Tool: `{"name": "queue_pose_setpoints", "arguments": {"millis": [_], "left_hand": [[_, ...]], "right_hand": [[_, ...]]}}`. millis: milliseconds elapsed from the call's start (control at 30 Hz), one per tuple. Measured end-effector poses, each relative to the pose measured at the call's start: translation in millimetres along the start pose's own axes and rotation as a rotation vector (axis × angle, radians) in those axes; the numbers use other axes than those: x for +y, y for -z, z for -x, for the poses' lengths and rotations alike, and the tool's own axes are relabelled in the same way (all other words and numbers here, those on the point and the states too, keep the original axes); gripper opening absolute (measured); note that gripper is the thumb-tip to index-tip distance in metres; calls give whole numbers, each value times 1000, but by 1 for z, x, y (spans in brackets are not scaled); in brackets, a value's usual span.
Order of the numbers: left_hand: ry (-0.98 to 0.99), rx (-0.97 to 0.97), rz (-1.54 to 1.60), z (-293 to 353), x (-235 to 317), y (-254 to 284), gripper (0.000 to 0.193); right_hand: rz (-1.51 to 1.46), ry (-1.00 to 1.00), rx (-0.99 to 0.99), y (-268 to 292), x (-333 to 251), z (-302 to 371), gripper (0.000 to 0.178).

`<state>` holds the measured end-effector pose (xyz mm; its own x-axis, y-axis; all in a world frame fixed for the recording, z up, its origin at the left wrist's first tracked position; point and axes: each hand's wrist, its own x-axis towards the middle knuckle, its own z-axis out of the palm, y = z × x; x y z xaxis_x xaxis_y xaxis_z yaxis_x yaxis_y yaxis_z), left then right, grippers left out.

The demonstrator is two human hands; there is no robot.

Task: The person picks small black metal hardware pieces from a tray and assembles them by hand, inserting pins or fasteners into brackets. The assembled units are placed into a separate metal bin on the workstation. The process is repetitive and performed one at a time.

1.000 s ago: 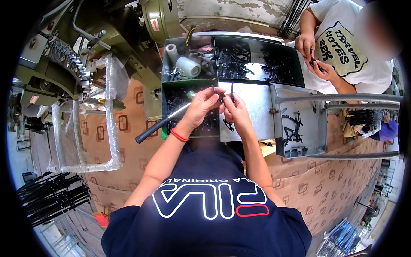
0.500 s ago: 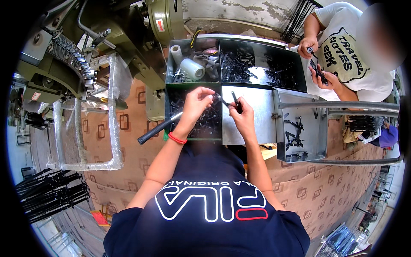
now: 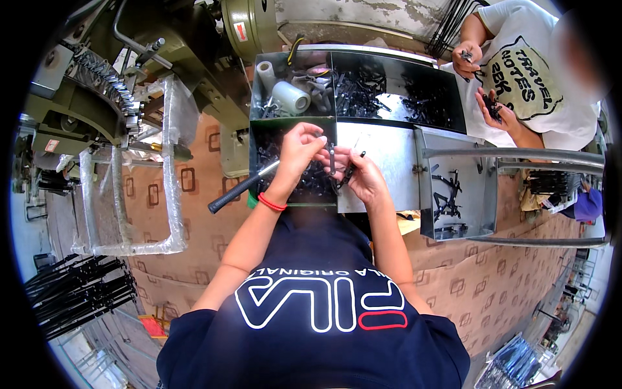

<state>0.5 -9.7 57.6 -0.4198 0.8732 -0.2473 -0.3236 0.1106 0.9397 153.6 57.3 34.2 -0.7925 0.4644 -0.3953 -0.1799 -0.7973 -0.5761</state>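
My left hand (image 3: 300,152), with a red cord on its wrist, hovers over the near left bin (image 3: 293,207), thumb and fingertips pinched; whatever they hold cannot be made out. Just to its right, my right hand (image 3: 367,178) has turned palm-up and grips small black metal parts with its thumb and curled fingers. One slim black link (image 3: 332,159) stands upright across its fingertips. Loose black parts fill the bin beneath. A hammer (image 3: 234,196) with a black grip and silver shaft rests over the bin's left edge, its head hidden behind my left hand.
A bare metal plate (image 3: 382,196) lies right of the bin, then a tray (image 3: 476,223) with black linkages. Behind are bins of black parts and film rolls (image 3: 291,97). A co-worker's hands (image 3: 499,117) hold black parts at right. A green machine (image 3: 78,97) stands left.
My right hand has rolled from a pinch to palm-up, moving slightly left and down. The link has swung upright. My left hand has shifted slightly up. The co-worker's hands have changed position.
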Motion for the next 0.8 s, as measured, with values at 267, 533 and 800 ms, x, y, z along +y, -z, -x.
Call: {"name": "queue_pose_setpoints", "arguments": {"millis": [267, 533, 800], "left_hand": [[-144, -62, -290, -4, -5, 1, 19], [-153, -144, -192, -3, -5, -1, 24], [-92, -219, -24, 3, 0, -12, 24]], "right_hand": [[-95, -108, -136, -16, -3, 7, 41], [130, -46, -90, -26, -5, 11, 34], [27, 344, -91, -28, -2, 6, 22]]}}
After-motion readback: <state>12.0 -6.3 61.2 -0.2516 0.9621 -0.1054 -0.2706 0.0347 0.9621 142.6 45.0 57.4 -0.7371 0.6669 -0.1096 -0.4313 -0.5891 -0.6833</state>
